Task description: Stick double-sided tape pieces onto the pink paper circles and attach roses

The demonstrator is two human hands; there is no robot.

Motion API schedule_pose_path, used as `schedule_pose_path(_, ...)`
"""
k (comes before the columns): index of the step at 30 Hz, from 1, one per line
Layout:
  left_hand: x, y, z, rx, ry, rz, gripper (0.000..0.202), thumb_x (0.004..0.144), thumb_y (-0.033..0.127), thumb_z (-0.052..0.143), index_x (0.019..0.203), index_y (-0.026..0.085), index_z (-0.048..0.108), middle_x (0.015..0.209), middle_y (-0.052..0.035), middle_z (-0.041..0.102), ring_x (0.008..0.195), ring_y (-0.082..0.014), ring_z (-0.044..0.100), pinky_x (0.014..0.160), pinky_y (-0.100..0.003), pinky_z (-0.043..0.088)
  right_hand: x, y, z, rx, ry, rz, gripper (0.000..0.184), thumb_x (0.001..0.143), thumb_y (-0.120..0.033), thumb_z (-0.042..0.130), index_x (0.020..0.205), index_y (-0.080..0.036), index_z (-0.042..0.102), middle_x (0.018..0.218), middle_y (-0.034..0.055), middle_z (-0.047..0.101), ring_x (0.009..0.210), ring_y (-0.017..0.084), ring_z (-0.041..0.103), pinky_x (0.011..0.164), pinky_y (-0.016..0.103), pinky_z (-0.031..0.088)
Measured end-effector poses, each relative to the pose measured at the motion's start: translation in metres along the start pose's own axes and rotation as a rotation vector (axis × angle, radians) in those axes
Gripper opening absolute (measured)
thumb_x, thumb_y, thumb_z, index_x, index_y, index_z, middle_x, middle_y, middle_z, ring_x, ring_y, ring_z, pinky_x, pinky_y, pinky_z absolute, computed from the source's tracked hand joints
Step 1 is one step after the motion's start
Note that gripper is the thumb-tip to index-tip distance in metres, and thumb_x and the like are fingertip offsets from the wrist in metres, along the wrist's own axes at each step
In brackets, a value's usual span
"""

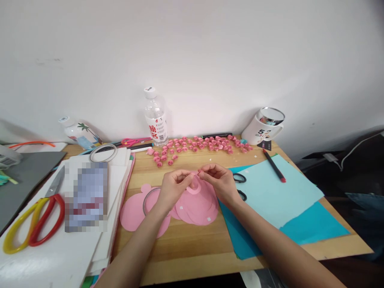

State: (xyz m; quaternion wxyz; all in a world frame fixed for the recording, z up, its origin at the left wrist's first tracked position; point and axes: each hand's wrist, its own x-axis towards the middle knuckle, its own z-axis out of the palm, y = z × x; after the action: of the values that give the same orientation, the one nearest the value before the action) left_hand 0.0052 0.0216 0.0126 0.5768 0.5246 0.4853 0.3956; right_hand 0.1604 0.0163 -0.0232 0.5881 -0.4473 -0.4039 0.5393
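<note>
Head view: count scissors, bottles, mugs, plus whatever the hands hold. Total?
Scissors: 3 (red-and-yellow pair, pink pair, black pair)
Bottles: 2 (upright bottle, lying bottle)
Mugs: 1 (white mug)
Held: 1 pink paper spiral, pinched by left hand and right hand
Total: 7

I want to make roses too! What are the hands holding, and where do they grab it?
The left hand and right hand pinch a pink paper spiral by its raised inner end; its wider coils rest on the table.
</note>
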Motion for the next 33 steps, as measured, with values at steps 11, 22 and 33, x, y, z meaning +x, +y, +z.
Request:
schedule_pose_path(11,0.0011,-0.0022,-0.0013,-0.013,0.008,-0.021,0.016,0.072,0.029,0.065,0.076,0.014,0.069,0.062,-0.0031,0.066,0.057,-0.0121,0.057,0.056,-0.023,0.044,0.0008,-0.0008,-0.0001,-0.039,0.005,-0.032,0.014,0.065,-0.028,0.076,0.074,-0.021,0.069,0.075,0.0009,0.067,0.070,0.014,0.060,0.068,0.028,0.049)
schedule_pose_path(22,0.0013,-0.0040,-0.0009,-0.008,-0.009,-0.024,0.017,0.074,0.030,0.064,0.075,0.013,0.068,0.063,-0.0029,0.065,0.058,-0.0122,0.056,0.057,-0.022,0.043,0.0015,0.0005,-0.0011,-0.005,0.023,-0.001,0.018,0.064,-0.029,0.077,0.077,-0.019,0.069,0.076,0.0023,0.070,0.067,0.015,0.064,0.069,0.030,0.052)
schedule_pose_path(33,-0.0002,0.0015,-0.0003,0.006,-0.031,-0.030,0.020,0.074,0.032,0.064,0.079,0.013,0.070,0.059,-0.0008,0.061,0.055,-0.0104,0.052,0.056,-0.022,0.040,0.0009,-0.0024,0.0004,0.005,0.023,-0.047,0.017,0.063,-0.027,0.078,0.073,-0.020,0.066,0.072,0.0006,0.067,0.067,0.013,0.061,0.065,0.027,0.050)
